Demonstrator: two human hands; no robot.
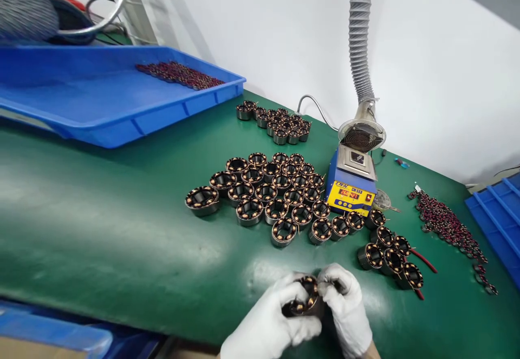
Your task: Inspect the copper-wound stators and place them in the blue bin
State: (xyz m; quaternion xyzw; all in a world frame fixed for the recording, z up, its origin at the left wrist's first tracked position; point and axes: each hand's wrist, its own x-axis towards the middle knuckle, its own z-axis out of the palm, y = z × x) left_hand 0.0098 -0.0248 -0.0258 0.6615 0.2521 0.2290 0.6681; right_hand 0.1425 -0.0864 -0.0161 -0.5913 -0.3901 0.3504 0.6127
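Observation:
Near the table's front edge, my left hand point(274, 315) in a white glove is wrapped round a motor stator point(305, 306), a dark ring with copper windings. The stator is tilted so that its opening faces up. My right hand point(343, 305), gloved too, is closed in a pinch at the stator's right rim. What its fingertips grip is hidden. Beyond my hands stand several more stators point(266, 192) in a loose group. A smaller cluster of stators point(392, 259) lies to the right, close to red sticks or tubes point(424, 260).
A blue-and-yellow solder pot point(352, 177) stands at the back under a grey extraction hose point(361, 39). A large blue tray point(122, 123) with small dark-red parts lies left. More stators point(280, 123) sit behind. A pile of small parts point(447, 223) and blue bins point(498, 213) are right.

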